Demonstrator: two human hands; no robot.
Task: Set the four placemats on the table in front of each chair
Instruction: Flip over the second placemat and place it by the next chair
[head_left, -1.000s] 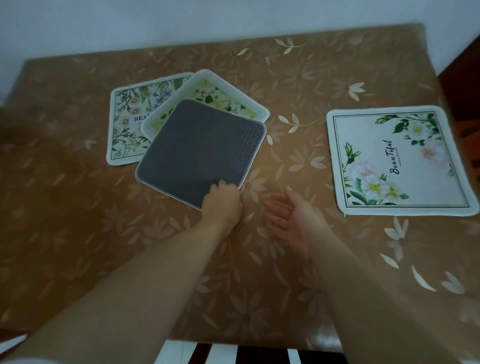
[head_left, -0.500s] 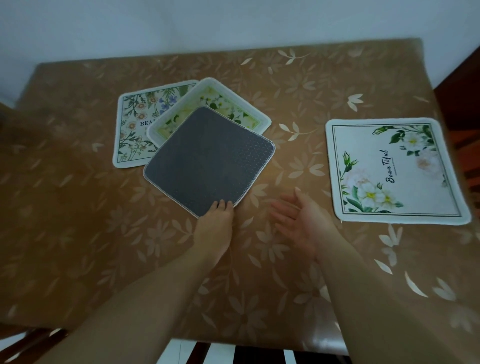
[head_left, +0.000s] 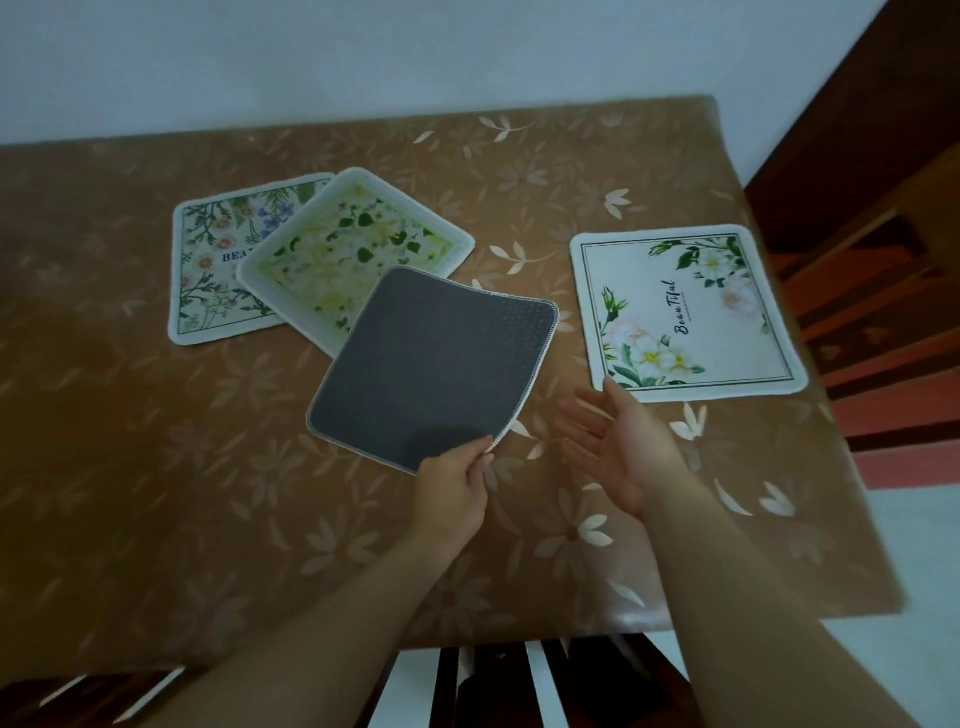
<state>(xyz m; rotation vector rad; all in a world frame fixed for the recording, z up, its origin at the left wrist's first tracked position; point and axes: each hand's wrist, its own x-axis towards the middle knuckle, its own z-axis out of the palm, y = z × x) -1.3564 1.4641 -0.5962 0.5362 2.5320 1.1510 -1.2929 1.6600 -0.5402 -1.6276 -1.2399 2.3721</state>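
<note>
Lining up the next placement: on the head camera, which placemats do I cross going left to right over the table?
Wildflower placemat → yellow-green leafy placemat → grey-backed placemat, pinched at its near corner by the left hand → white rose placemat, lying alone by the right edge.

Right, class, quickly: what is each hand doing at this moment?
Left hand: closed, pinching the near corner of the grey face-down placemat.
Right hand: open, palm up, holding nothing.
</note>
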